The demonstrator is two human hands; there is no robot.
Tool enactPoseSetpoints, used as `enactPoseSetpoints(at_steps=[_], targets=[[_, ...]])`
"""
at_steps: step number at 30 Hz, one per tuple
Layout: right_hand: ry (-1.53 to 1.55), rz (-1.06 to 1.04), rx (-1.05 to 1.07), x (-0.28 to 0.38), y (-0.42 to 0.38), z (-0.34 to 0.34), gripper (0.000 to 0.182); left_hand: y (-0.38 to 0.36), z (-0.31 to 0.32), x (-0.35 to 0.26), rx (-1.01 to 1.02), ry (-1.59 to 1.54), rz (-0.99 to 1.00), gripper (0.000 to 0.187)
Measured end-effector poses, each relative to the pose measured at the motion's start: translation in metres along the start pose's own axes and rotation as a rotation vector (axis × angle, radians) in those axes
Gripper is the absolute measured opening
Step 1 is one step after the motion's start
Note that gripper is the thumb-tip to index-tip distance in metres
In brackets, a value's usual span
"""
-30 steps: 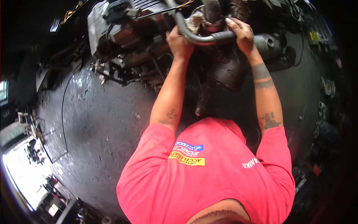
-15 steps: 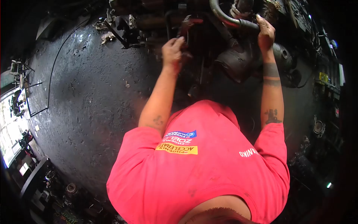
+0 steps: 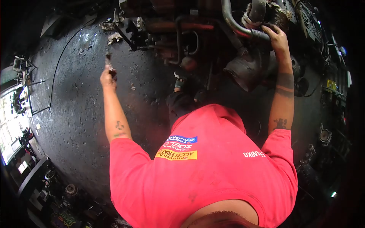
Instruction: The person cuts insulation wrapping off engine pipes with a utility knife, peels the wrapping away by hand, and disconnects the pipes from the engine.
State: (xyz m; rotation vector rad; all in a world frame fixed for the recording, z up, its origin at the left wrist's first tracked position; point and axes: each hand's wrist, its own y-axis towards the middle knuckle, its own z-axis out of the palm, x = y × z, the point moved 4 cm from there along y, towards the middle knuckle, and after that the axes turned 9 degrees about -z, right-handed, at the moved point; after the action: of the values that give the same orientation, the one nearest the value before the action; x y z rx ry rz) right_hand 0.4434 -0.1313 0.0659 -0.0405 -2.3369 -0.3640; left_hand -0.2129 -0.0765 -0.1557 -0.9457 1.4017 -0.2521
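My left hand (image 3: 108, 78) is out to the left over the dark floor, its fingers closed round a short dark hand tool (image 3: 108, 59). The tool's end sticks up past the fingers; blur hides its exact kind. On the right, my right hand (image 3: 279, 38) grips the end of a bent metal pipe (image 3: 235, 26), its fingers over the top. Just below that pipe is a dark, rounded metal canister (image 3: 243, 72) of the exhaust sort. Between my hands are thinner curved pipes (image 3: 178, 41) and a reddish bar (image 3: 194, 26) of the machinery.
Black, rough floor (image 3: 83, 114) spreads out on the left, with a thin dark cable or rod (image 3: 57, 64) along it. Greasy metal parts (image 3: 133, 32) hang at the upper left. Machine parts (image 3: 70, 189) lie at lower left, near a bright window (image 3: 7, 125).
My left hand has swung left and slightly down, away from the pipes, with the dark tool still in it. My right hand stays on the bent pipe; the whole view has shifted slightly.
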Motion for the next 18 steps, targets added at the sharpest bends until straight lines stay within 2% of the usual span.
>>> enactPoseSetpoints(at_steps=[2, 4, 5, 7, 8, 9, 10, 13, 14, 16, 18], targets=[[-0.182, 0.185, -0.045, -0.009, -0.004, -0.009, 0.037, -0.005, 0.003, -0.036, -0.129, -0.169, 0.045, 0.043], [-0.161, 0.242, 0.030, 0.019, -0.006, -0.010, 0.045, -0.008, 0.013, -0.051, -0.256, -0.023, -0.015, 0.054], [-0.203, 0.309, 0.045, 0.026, -0.006, -0.009, 0.045, 0.006, 0.019, -0.043, -0.224, -0.017, -0.028, 0.054], [-0.281, 0.349, 0.052, 0.025, -0.006, -0.012, 0.045, 0.010, 0.043, -0.040, -0.033, 0.303, 0.399, 0.049], [-0.315, 0.322, 0.039, 0.021, -0.004, -0.011, 0.045, 0.000, 0.061, -0.032, 0.033, 0.372, 0.457, 0.047], [-0.350, 0.307, 0.027, 0.035, -0.006, -0.010, 0.044, -0.048, 0.093, -0.030, 0.094, 0.442, 0.519, 0.044], [-0.306, 0.202, -0.041, 0.048, -0.010, -0.006, 0.041, -0.103, 0.126, -0.031, 0.204, 0.356, 0.602, 0.039], [-0.274, 0.155, -0.324, 0.056, -0.029, 0.013, 0.037, -0.220, 0.206, -0.021, 0.440, 0.496, 0.973, 0.024], [-0.262, 0.010, -0.466, 0.062, -0.033, 0.017, 0.039, -0.243, 0.231, -0.015, 0.561, 0.480, 1.017, 0.027], [-0.267, 0.057, -0.430, 0.050, -0.029, 0.017, 0.040, -0.278, 0.276, -0.011, 0.657, 0.416, 1.150, 0.030], [-0.274, 0.112, -0.372, 0.058, -0.027, 0.015, 0.040, -0.290, 0.316, -0.010, 0.595, 0.370, 1.358, 0.036]])
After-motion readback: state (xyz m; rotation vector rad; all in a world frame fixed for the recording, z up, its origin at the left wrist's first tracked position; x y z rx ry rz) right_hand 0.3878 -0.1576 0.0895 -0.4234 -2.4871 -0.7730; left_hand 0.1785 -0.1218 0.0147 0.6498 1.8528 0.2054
